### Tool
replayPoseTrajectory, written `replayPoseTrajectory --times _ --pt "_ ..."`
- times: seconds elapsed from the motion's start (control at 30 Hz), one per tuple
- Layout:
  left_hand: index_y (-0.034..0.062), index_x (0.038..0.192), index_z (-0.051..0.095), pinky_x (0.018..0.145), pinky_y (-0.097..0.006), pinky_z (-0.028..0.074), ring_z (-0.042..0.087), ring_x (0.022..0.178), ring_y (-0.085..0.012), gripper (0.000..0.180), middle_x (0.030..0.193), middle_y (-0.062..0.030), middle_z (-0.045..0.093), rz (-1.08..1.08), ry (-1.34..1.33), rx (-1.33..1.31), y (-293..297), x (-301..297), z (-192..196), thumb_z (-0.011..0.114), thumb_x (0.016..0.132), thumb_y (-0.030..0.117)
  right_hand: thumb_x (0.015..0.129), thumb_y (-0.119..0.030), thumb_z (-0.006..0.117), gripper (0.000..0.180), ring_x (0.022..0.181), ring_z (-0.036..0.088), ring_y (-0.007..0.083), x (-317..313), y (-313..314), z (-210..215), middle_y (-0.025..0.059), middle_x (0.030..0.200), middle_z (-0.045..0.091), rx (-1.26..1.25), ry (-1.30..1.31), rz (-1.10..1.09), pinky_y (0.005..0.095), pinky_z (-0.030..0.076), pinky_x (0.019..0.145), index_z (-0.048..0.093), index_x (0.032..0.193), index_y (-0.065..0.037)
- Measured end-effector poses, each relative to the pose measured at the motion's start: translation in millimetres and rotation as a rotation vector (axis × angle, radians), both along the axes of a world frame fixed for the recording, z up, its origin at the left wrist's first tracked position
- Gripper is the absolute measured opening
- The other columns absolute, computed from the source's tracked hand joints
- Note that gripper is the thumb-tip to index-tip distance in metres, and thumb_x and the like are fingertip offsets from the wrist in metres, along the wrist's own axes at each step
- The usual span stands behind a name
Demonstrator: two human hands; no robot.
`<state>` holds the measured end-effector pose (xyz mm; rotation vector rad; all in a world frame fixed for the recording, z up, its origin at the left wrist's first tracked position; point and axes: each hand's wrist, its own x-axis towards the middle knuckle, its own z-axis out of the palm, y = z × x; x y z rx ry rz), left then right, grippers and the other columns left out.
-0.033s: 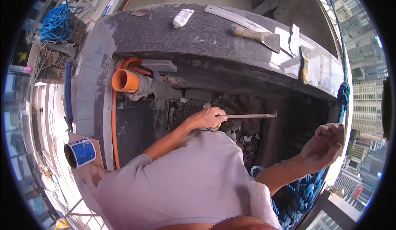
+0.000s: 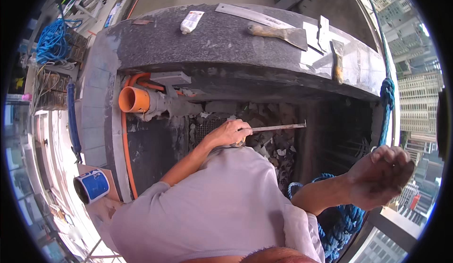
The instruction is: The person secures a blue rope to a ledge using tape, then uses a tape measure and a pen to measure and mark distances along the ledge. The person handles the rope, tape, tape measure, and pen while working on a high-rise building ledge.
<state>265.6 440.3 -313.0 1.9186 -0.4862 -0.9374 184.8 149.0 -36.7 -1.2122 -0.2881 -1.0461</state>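
My left hand [image 2: 230, 133] is closed around a tape measure [image 2: 276, 127], over the recess in front of me. The blade is drawn out to the right, its hooked end over the recess's dark right part. Most of the case is hidden under my fingers. Raised over the right edge, my right hand [image 2: 381, 178] is open, the dusty palm showing and the fingers partly bent, with nothing in it. Below that forearm lies a coil of thick blue rope [image 2: 343, 223].
The dark ledge [image 2: 155, 39] beyond the recess bears a white tube [image 2: 191, 22], a metal straightedge [image 2: 252, 16], a wide scraper [image 2: 278, 34] and a smaller one [image 2: 338, 62]. An orange pipe [image 2: 133, 100] juts out at left. Broken rubble [image 2: 271, 142] fills the middle. Buildings stand far below at right.
My right hand has moved right and a little down, turning its palm into view. The tape measure stays in my left hand. The whole view has shifted slightly.
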Motion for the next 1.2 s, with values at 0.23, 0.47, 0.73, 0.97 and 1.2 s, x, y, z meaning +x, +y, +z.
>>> replayPoseTrajectory --times 0.23,0.47,0.73,0.97,1.2 --pt "0.0100 0.119 0.083 0.096 -0.039 0.054 0.071 0.104 -0.0304 0.036 0.110 -0.0112 0.073 -0.037 -0.040 0.022 0.5 9.0 -2.9 0.065 0.107 0.039 0.106 -0.030 0.070 0.038 0.102 0.061 0.0187 -7.3 49.5 73.3 0.0085 0.107 0.066 -0.293 -0.476 0.540 0.0327 0.050 0.081 0.072 0.133 -0.003" --pt "0.0073 0.120 0.082 0.094 -0.041 0.055 0.072 0.103 -0.0315 0.038 0.108 -0.0146 0.074 -0.070 0.013 0.003 -6.9 23.5 -2.0 0.066 0.106 0.038 0.103 -0.030 0.073 0.041 0.096 0.061 0.0182 0.2 48.3 53.1 0.0090 0.101 0.065 -0.300 -0.366 0.532 0.0310 0.049 0.077 0.071 0.131 -0.001" --pt "0.0016 0.113 0.081 0.086 -0.045 0.058 0.077 0.085 -0.0323 0.037 0.082 -0.0146 0.077 -0.023 -0.115 -0.074 19.0 12.4 -12.7 0.065 0.103 0.034 0.099 -0.029 0.076 0.044 0.089 0.062 0.0176 22.3 30.7 -15.9 0.0096 0.095 0.064 -0.373 -0.045 0.566 0.0292 0.049 0.071 0.071 0.129 0.002" --pt "0.0018 0.106 0.082 0.078 -0.047 0.060 0.078 0.078 -0.0343 0.033 0.079 -0.0153 0.079 -0.056 -0.285 -0.130 4.4 25.0 6.5 0.066 0.099 0.030 0.096 -0.029 0.079 0.047 0.083 0.062 0.0170 24.6 -23.5 -88.6 0.0101 0.090 0.062 -0.374 0.364 0.410 0.0275 0.048 0.066 0.070 0.128 0.005" --pt "0.0005 0.117 0.082 0.091 -0.036 0.056 0.076 0.100 -0.0248 0.033 0.106 -0.0161 0.079 0.026 0.065 -0.018 -16.6 22.8 -47.8 0.070 0.105 0.028 0.099 -0.002 0.066 0.016 0.083 0.066 0.0136 36.4 -35.2 -192.1 0.0053 0.103 0.070 0.286 0.990 0.254 0.0299 0.053 0.074 0.067 0.116 0.000"
